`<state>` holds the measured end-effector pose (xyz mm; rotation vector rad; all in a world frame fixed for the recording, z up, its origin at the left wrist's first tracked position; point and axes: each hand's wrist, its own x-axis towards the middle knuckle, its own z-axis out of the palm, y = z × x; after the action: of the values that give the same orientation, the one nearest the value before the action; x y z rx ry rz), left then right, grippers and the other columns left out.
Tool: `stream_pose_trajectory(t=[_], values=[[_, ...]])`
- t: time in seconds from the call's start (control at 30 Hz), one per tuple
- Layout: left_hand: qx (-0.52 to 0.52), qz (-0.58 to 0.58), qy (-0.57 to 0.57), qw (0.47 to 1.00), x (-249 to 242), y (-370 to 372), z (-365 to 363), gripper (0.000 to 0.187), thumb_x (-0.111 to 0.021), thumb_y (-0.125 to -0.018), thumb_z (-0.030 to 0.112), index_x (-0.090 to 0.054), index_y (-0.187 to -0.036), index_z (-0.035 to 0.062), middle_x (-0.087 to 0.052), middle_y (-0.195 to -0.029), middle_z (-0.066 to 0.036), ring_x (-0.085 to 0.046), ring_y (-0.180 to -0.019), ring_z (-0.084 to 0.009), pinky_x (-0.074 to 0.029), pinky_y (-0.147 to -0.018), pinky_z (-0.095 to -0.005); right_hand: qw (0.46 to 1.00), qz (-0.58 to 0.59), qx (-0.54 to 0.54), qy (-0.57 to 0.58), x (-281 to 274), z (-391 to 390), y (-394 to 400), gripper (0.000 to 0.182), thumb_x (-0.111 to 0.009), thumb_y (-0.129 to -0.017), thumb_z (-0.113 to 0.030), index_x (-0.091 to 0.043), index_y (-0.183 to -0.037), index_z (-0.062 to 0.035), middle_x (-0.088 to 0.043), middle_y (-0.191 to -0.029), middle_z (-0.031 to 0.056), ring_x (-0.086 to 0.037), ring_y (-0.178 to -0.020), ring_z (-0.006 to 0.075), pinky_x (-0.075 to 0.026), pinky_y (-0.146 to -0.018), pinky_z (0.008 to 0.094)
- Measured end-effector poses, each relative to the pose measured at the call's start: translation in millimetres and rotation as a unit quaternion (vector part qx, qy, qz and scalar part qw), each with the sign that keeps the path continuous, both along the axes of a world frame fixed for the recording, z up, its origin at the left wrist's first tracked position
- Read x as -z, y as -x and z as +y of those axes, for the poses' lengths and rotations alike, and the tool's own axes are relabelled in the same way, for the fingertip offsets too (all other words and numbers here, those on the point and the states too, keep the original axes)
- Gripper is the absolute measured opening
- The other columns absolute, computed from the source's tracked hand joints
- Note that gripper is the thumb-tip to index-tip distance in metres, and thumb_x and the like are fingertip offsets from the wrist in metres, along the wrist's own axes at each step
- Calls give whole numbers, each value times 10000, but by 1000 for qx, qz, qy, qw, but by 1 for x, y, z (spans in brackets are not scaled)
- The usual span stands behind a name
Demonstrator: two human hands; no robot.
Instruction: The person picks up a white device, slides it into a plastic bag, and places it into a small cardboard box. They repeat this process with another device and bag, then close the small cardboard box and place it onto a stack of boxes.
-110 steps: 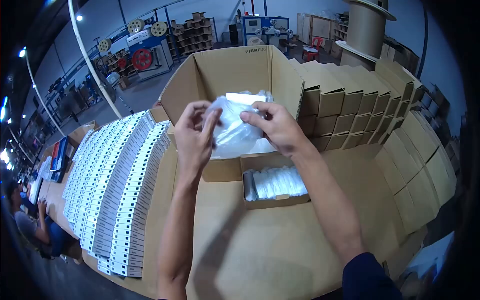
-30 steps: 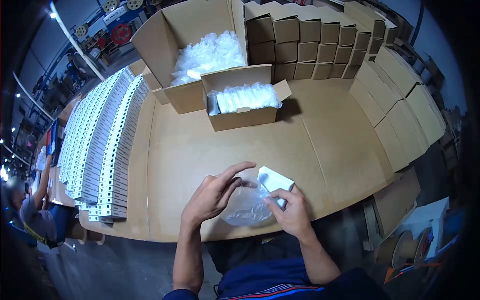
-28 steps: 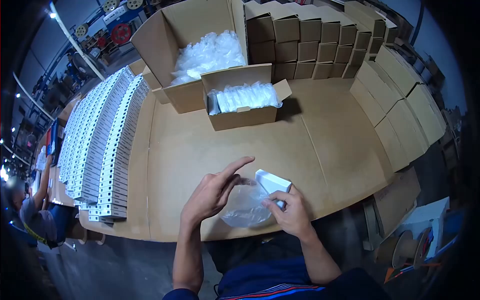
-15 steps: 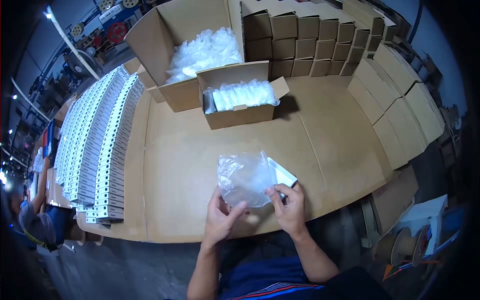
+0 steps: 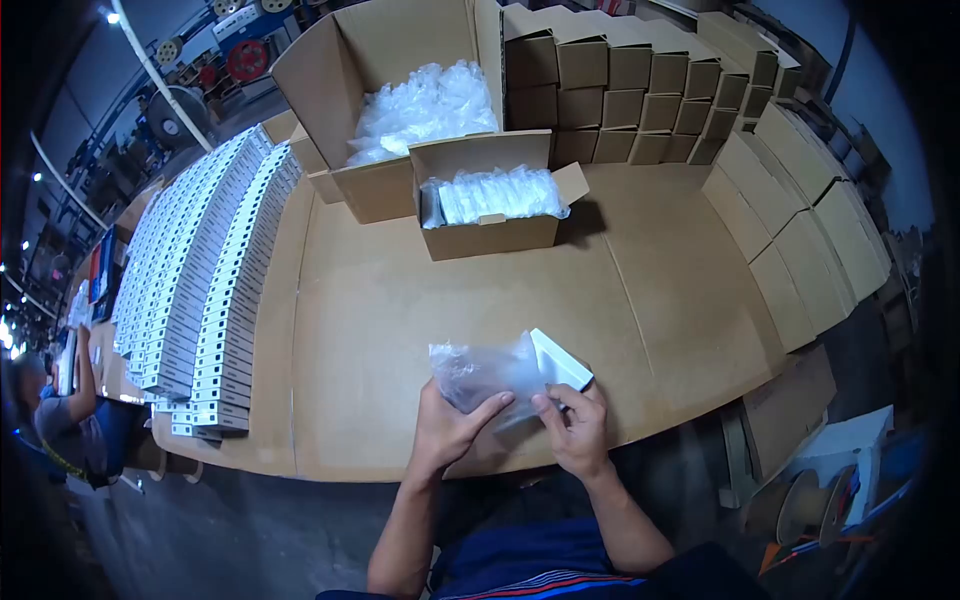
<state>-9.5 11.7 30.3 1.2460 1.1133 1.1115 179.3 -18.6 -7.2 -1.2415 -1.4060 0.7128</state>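
Here, in the head view, the left hand (image 5: pixel 448 430) pinches a clear bag (image 5: pixel 485 372) and the right hand (image 5: pixel 572 430) grips a white box (image 5: pixel 560 362) half inside it, both at the desk's (image 5: pixel 400 320) near edge. Beyond stands an open carton (image 5: pixel 490 215) of bagged pieces; white boxes (image 5: pixel 200 290) line the left.

On the table (image 5: pixel 420 300), near edge at six o'clock: plastic bag (image 5: pixel 480 372) with small box (image 5: pixel 560 360) touching at its three o'clock. At twelve o'clock, open carton (image 5: pixel 495 210) holding packets; behind it, large carton (image 5: pixel 400 100) holding bags. At nine o'clock, rows of flat boxes (image 5: pixel 200 280). From one to three o'clock, stacked cartons (image 5: pixel 700 100).
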Motion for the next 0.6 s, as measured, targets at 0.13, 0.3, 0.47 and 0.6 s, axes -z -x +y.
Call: stream_pose_trajectory(t=[0.13,0.3,0.47,0.6], values=[[-10,69,-116,991,16,2,-5,345,-878,-814,75,-669,-1076,-8,-754,-951,-98,-729,-881,-154,-577,-790,-296,998,57,-5,-15,-35,7,-27,217,-563,-995,-43,-754,-1089,3,-750,-1052,161,-679,-947,180,-528,-812,298],[0,41,-143,989,21,-2,-14,441,-891,-784,25,-607,-1119,-15,-741,-983,-115,-742,-980,-207,-607,-870,-334,963,179,-21,-200,-92,26,-36,166,-654,-928,51,-709,-1056,-39,-612,-1165,181,-606,-1054,226,-506,-877,312],[-3,143,-202,969,7,-3,-16,463,-905,-780,68,-624,-1141,-3,-760,-989,-137,-759,-941,-208,-616,-828,-336,966,-18,-182,-183,-133,39,-47,229,-673,-755,110,-743,-917,-36,-618,-1100,175,-623,-999,265,-512,-839,337],[-22,185,-226,956,6,-4,-17,459,-880,-804,93,-646,-1196,48,-756,-1038,-149,-768,-943,-301,-621,-775,-375,953,-47,-240,-179,-137,51,-37,299,-669,-713,119,-753,-946,-49,-619,-1063,179,-635,-949,289,-518,-815,346]])
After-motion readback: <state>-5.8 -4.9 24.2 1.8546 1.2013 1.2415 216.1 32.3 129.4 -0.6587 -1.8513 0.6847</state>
